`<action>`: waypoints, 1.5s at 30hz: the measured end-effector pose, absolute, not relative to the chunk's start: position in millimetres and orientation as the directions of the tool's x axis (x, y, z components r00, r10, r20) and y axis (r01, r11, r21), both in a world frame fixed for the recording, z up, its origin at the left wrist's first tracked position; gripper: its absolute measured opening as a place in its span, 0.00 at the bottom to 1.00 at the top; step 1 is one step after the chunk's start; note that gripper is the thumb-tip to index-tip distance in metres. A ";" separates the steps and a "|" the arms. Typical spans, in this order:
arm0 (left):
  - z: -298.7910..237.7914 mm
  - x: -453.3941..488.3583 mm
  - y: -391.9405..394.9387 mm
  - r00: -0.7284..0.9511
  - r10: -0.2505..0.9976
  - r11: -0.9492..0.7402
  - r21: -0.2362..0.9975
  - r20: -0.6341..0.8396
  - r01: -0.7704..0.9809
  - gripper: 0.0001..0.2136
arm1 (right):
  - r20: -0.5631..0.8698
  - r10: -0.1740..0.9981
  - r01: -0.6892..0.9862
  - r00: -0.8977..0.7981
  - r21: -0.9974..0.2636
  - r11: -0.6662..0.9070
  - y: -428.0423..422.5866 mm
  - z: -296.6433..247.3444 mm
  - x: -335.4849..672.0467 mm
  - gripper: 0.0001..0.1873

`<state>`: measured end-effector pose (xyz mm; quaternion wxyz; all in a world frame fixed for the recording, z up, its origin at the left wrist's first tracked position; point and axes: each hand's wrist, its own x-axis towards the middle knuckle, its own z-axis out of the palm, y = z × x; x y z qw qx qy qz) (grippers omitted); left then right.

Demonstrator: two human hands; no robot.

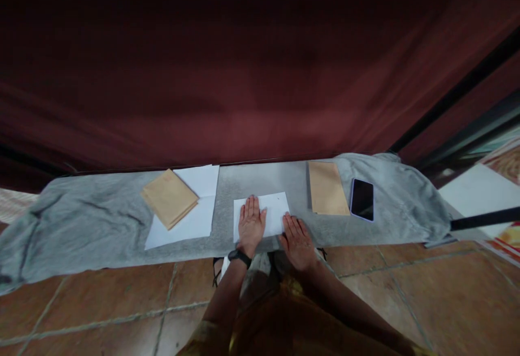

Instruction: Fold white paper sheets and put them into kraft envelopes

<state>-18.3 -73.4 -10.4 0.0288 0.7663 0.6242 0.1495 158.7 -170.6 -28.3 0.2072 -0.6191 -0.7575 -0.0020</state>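
A folded white sheet of paper (274, 207) lies on a grey cloth (93, 226) spread over the floor. My left hand (251, 223) lies flat on the paper's left part, fingers stretched out, with a black watch on the wrist. My right hand (298, 239) rests flat at the paper's lower right corner, fingers spread, partly on the cloth. Neither hand holds anything.
To the left lie white sheets (195, 209) with a stack of brown envelopes (169, 198) on top. To the right sit another brown envelope (327, 188) and a dark phone (362, 199). A dark red curtain (244, 74) hangs behind. Terracotta floor tiles (101, 302) lie in front.
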 end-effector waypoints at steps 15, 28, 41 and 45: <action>-10.5 -38.3 -80.2 0.175 0.971 -0.201 0.158 0.166 0.967 0.27 | 0.169 0.963 0.898 -0.210 -0.357 0.258 -74.5 -11.6 87.7 0.28; -13.3 -36.8 -82.6 0.025 0.966 -0.093 0.253 0.258 0.963 0.27 | 0.319 0.945 0.944 -0.072 -0.284 0.168 -81.2 -34.2 140.8 0.31; -15.7 -81.5 -94.8 -0.244 0.954 0.124 0.510 0.175 0.851 0.22 | 0.356 0.934 0.962 -0.029 -0.243 0.123 -96.6 -34.9 159.6 0.31; -10.7 -93.1 -79.4 -0.251 0.968 0.199 0.559 0.018 0.805 0.16 | 0.339 0.940 0.968 -0.036 -0.224 0.117 -96.1 -33.5 159.3 0.30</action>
